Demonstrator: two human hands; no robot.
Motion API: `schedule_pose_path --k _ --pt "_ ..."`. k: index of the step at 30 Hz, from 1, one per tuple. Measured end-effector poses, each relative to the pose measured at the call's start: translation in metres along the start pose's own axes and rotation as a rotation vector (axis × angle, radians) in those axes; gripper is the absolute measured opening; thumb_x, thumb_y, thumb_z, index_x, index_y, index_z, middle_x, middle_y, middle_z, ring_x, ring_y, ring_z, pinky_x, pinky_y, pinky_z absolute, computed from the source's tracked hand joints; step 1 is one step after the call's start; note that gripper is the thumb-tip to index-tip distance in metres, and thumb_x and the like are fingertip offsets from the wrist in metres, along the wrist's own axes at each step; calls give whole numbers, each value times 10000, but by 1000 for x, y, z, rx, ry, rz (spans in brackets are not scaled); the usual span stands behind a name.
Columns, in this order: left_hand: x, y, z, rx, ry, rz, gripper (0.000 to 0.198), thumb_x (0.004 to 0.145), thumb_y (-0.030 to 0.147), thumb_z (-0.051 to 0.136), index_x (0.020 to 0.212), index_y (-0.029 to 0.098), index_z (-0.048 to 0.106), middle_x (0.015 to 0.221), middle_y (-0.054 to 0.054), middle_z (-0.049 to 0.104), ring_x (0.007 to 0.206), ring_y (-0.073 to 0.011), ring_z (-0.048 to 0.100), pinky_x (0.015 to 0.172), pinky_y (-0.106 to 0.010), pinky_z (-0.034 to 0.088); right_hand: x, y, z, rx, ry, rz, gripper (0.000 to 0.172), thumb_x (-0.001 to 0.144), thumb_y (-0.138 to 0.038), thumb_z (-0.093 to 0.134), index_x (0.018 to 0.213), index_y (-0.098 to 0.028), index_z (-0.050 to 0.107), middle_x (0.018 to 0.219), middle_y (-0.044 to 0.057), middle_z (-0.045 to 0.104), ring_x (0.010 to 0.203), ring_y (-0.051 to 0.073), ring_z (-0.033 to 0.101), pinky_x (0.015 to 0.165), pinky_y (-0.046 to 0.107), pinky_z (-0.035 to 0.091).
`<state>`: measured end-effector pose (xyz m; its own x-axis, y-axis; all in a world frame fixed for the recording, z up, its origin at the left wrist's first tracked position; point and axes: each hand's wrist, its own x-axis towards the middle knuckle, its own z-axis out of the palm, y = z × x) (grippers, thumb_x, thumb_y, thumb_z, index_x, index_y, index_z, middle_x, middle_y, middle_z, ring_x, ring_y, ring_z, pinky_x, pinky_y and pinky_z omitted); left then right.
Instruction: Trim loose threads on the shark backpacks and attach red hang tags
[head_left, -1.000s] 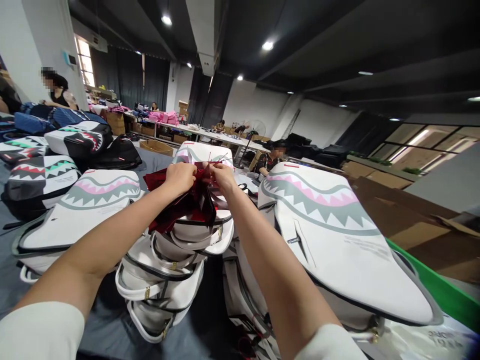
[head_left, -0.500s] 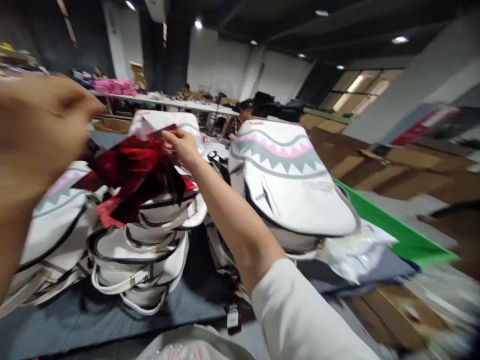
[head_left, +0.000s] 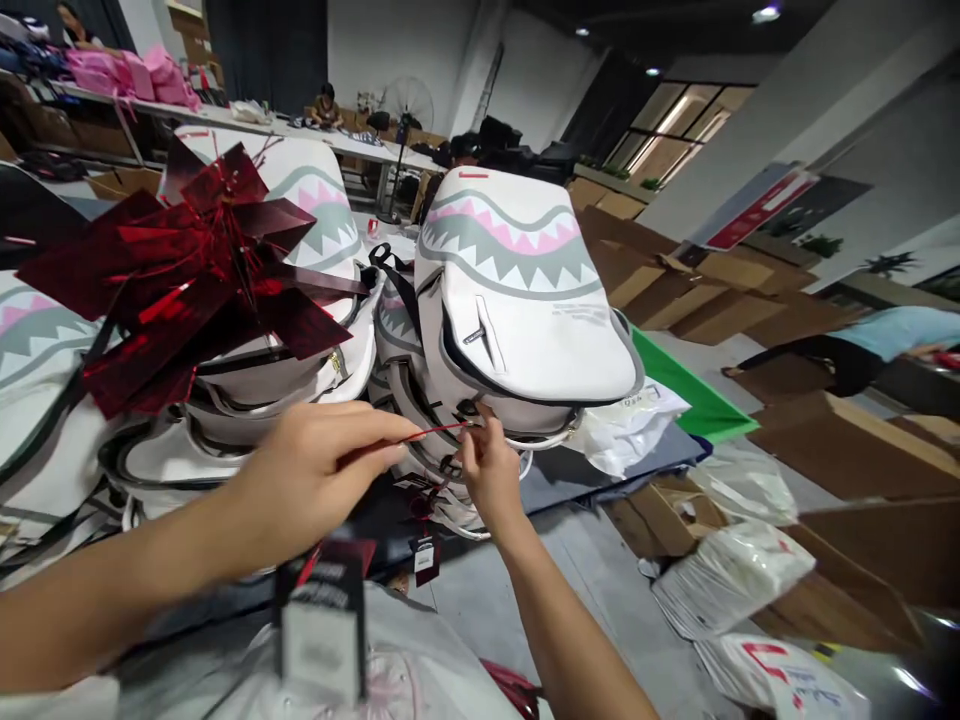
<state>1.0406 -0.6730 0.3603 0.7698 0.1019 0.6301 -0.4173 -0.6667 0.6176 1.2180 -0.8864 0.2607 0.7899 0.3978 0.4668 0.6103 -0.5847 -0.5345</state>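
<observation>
A thin red string is stretched between my two hands. My left hand pinches one end, and a black hang tag with a white label dangles below it. At the other end, my right hand has its fingertips closed on the string. They are close to the zipper side of a white backpack with a pink and grey zigzag pattern; whether they touch it I cannot tell. A bunch of shiny dark red tags lies on the neighbouring backpack stack.
More white backpacks are stacked at the left. A white plastic bag and a green panel lie right of the stack. Open cardboard boxes and plastic-wrapped packs cover the floor; a person in blue bends there.
My right hand has left the red tags and come down beside the right backpack. My left hand has lowered from the upper left towards it. A string with a tag now shows between them.
</observation>
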Motion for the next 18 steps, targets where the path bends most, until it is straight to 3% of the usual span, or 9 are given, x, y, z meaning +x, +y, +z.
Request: schedule_pose_path --k 4,7,9,12,18 --pt "13 -61 89 159 -212 -174 225 927 207 550 1071 227 721 954 -28 742 875 -172 688 783 -269 521 2 -10 0 38 -20 68 316 927 -321 439 1178 -165 549 772 52 718 588 196 651 595 314 491" --pt "16 -91 131 335 -277 -249 282 956 231 480 1141 233 693 969 -53 722 892 -204 681 721 -283 493 1 -13 0 111 -43 136 300 939 -301 403 1177 -173 533 760 34 713 524 174 633 557 297 487" --pt "17 -99 142 397 -286 -264 298 964 238 457 1161 241 679 968 -53 711 883 -205 678 674 -275 468 2 -9 -1 80 -52 121 347 933 -275 400 1242 -172 519 767 34 715 549 181 646 561 296 487" --pt "19 -102 145 418 -264 -250 299 968 246 441 1152 250 677 957 -46 701 872 -200 673 646 -272 445 6 -3 -1 10 -81 78 393 919 -246 406 1286 -161 520 778 47 723 619 201 669 590 304 491" --pt "38 -103 153 335 -298 -137 292 958 278 455 1115 248 699 942 -63 700 865 -212 667 684 -287 463 15 0 2 -106 -60 68 325 931 -272 425 1180 -148 591 798 82 741 604 208 664 625 310 480"
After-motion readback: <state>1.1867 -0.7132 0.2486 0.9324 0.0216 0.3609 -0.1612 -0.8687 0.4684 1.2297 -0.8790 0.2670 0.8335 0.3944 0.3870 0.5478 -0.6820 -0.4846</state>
